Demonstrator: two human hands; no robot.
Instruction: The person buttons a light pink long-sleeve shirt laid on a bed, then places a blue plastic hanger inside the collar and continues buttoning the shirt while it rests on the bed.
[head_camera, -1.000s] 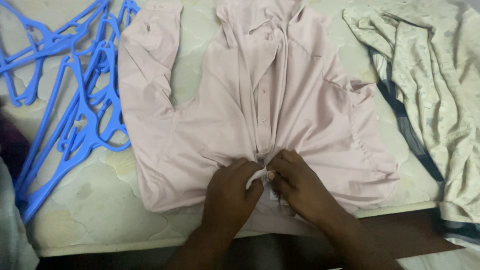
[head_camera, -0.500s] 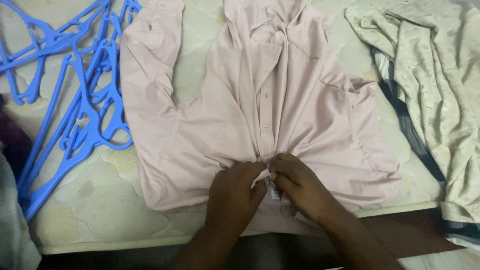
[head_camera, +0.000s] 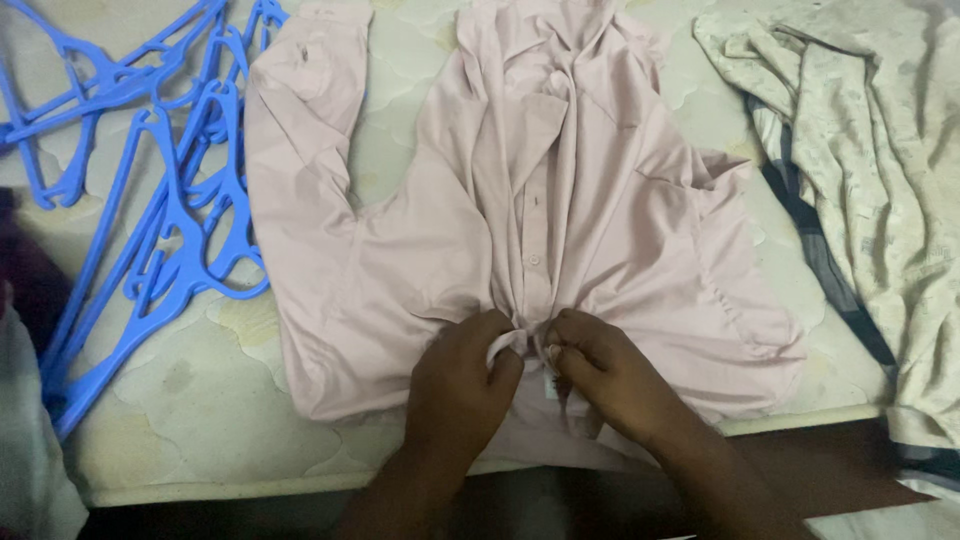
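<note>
1. The left hand (head_camera: 462, 385) and right hand (head_camera: 605, 375) are meeting at the lower front of a pale pink, long-sleeved cotton button-up shirt (head_camera: 420, 250), which is lying spread face-up on a cream quilted mattress (head_camera: 200, 420).
2. Both hands are closed in a pinch: the left hand's fingers are gripping one edge of the shirt's button strip (head_camera: 535, 235), and the right hand's fingers are gripping the facing edge, so the two are touching right at the fastening point.
3. Judging from this, a low button is being fastened or worked through its hole; whether it is already through is hidden by the fingers.
4. Just beyond the hands, the strip is running away toward the collar, with small buttons showing and the upper part lying loose and open.
5. The next move is calling for a steady pinch on both edges, keeping them lined up, before the hands are shifting farther up the strip.
6. Well off to the left of the hands, a heap of blue plastic hangers (head_camera: 150, 200) is lying on the mattress.
7. Far right of the hands, a crumpled cream patterned garment (head_camera: 880, 180) is resting over a dark striped cloth.
</note>
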